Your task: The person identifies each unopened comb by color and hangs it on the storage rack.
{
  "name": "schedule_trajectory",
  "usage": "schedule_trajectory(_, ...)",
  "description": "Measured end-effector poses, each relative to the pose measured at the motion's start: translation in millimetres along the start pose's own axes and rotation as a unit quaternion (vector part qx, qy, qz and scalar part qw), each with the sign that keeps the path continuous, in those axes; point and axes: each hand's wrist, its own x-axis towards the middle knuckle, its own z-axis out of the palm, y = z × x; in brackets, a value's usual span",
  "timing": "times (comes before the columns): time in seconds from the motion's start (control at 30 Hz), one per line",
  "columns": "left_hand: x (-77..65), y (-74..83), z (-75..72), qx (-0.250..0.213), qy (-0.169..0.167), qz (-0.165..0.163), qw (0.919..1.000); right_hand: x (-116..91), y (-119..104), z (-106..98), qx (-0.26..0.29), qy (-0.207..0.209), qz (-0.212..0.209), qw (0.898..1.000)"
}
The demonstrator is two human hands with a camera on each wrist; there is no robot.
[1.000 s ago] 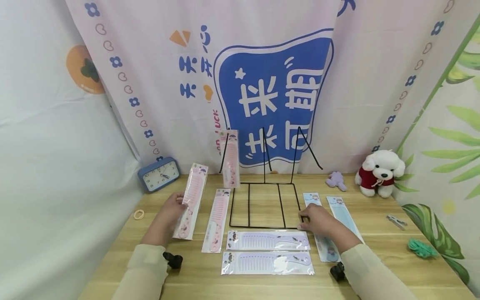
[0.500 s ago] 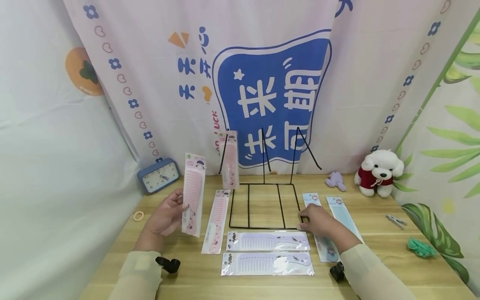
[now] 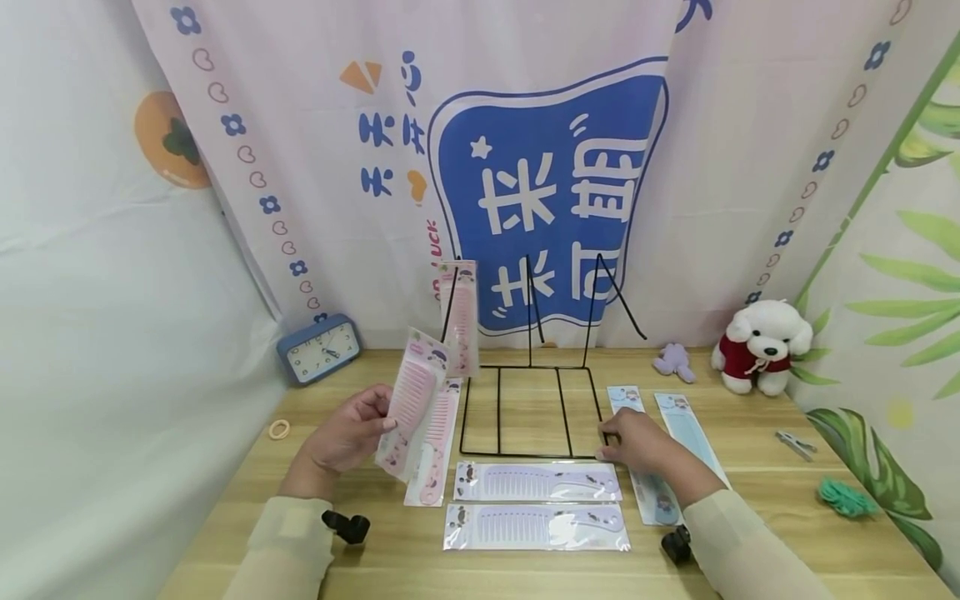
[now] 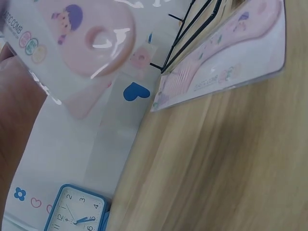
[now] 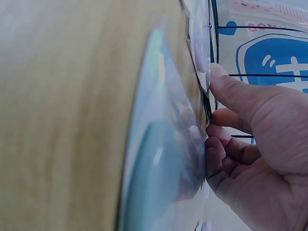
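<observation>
My left hand [image 3: 348, 433] pinches a packaged pink comb [image 3: 411, 400] by its left edge, tilted above the table; its handle end fills the top of the left wrist view. Partly behind it lies another packaged pink comb [image 3: 437, 454]. A third pink comb pack [image 3: 465, 321] stands upright at the left of the black wire rack [image 3: 517, 455]. My right hand [image 3: 637, 442] pinches the rack's front right corner, just over a packaged blue comb [image 3: 625, 398]. The second blue comb pack [image 3: 686, 425] lies to its right. Two purple comb packs [image 3: 536, 482] lie before the rack.
A blue clock [image 3: 322, 348] and a small ring [image 3: 278, 429] are at the left. Toward the right are a purple toy [image 3: 675, 362], a white plush dog [image 3: 761, 346], a grey clip [image 3: 795, 445] and a green scrunchie [image 3: 847, 497]. A printed curtain [image 3: 315, 125] hangs behind.
The pink comb pack in my left hand was raised upright, then moved right and tilted toward the rack. My right hand keeps its place on the rack's corner.
</observation>
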Motion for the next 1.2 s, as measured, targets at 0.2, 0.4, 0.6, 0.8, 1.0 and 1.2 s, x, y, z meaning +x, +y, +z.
schedule_trajectory(0.2, 2.5, 1.0, 0.3, 0.019, -0.003, -0.019, 0.9996, 1.2, 0.8, 0.7, -0.003, 0.001, -0.001, 1.0)
schedule_trajectory(0.4, 3.4, 1.1, 0.8, 0.027, 0.013, -0.029, 0.9991, 2.0, 1.5, 0.8, -0.01, 0.003, -0.005, 1.0)
schedule_trajectory(0.6, 6.1, -1.1, 2.5, 0.039, 0.038, -0.037, 0.9978, 1.0, 0.2, 1.0, -0.016, 0.007, -0.012, 1.0)
schedule_trajectory(0.8, 14.9, -0.1, 11.9, 0.044, 0.12, -0.056, 0.9902, 0.5, -0.5, 0.6, -0.015, 0.007, -0.009, 1.0)
schedule_trajectory(1.0, 39.0, 2.3, 27.0, 0.087, 0.288, -0.111, 0.9472, 0.5, -0.3, 1.0, -0.012, 0.004, -0.001, 1.0)
schedule_trajectory(1.2, 70.6, 6.8, 39.1, 0.214, 0.405, -0.169, 0.8727, 0.6, -0.3, 0.4, -0.007, 0.0, 0.002, 1.0)
